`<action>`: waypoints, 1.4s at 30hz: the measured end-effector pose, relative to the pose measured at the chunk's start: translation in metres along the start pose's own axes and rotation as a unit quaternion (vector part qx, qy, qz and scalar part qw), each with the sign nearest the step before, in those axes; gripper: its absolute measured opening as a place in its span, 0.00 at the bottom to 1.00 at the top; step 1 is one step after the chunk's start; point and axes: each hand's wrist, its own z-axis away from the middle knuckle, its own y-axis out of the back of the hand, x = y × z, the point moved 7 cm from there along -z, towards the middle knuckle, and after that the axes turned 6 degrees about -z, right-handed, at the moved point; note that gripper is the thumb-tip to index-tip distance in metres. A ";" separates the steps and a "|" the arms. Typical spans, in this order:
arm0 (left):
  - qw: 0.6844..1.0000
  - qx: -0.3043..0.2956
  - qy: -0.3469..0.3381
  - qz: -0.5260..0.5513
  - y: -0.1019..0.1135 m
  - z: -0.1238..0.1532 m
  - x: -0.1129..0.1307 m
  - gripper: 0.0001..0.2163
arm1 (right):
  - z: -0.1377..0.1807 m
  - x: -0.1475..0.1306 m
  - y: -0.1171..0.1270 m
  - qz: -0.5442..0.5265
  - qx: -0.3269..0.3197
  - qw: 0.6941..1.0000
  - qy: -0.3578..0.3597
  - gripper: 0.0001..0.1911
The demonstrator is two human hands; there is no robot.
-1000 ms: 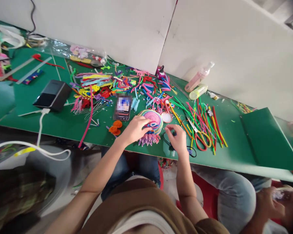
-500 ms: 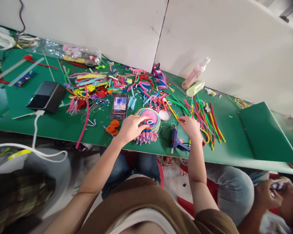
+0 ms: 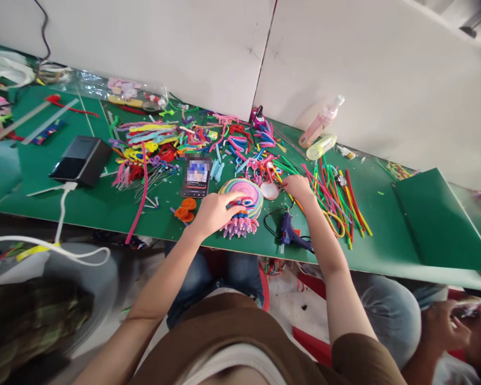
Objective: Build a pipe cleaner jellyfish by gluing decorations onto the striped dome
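My left hand (image 3: 218, 214) is closed on the edge of a coiled pipe-cleaner figure (image 3: 246, 190) in rainbow colours. An eye-like round shows beside my fingertips, and pink-purple loops (image 3: 240, 227) hang at its lower edge. Over the table to the right, my right hand (image 3: 299, 190) has its fingers drawn together at a yellow-orange strip (image 3: 278, 175). Whether they grip it is hidden. Below that hand a dark blue glue gun (image 3: 292, 235) lies on its side. Between the figure and my right hand sits a round white-and-pink lid (image 3: 270, 191).
A phone (image 3: 196, 176), orange pipe-cleaner pieces (image 3: 185, 209) and heaps of coloured pipe cleaners (image 3: 152, 133) cover the green table (image 3: 379, 219). A black box-shaped device (image 3: 80, 160) with a white cable stands left. Bottles (image 3: 323, 120) lean at the wall. Another person's hands (image 3: 444, 326) are at lower right.
My right hand has moved up and left, away from above the glue gun's grip towards the lid. My left hand stays on the figure.
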 end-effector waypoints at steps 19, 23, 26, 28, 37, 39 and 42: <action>0.991 -0.018 -0.014 0.134 0.002 0.004 -0.013 0.16 | 0.191 0.026 -0.062 -0.110 -0.076 0.991 0.031 0.33; 0.993 -0.049 -0.054 0.091 -0.002 -0.003 0.003 0.18 | 0.189 0.021 -0.068 -0.115 -0.039 0.992 0.023 0.33; 0.996 -0.048 -0.060 0.053 -0.003 -0.006 0.008 0.15 | 0.188 0.020 -0.065 -0.103 -0.044 0.994 0.022 0.32; 0.996 -0.044 -0.062 0.040 -0.002 -0.006 0.009 0.12 | 0.190 0.020 -0.062 -0.088 -0.048 0.995 0.016 0.31; 0.997 -0.036 -0.027 0.068 0.002 0.005 0.001 0.09 | 0.192 0.015 -0.047 -0.092 -0.051 0.994 -0.012 0.28; 0.996 -0.043 -0.042 0.063 0.003 0.005 0.005 0.08 | 0.192 0.012 -0.045 -0.096 -0.048 0.994 -0.011 0.28; 0.995 -0.051 -0.065 0.057 0.004 0.006 0.010 0.08 | 0.192 0.010 -0.040 -0.104 -0.023 0.994 -0.014 0.28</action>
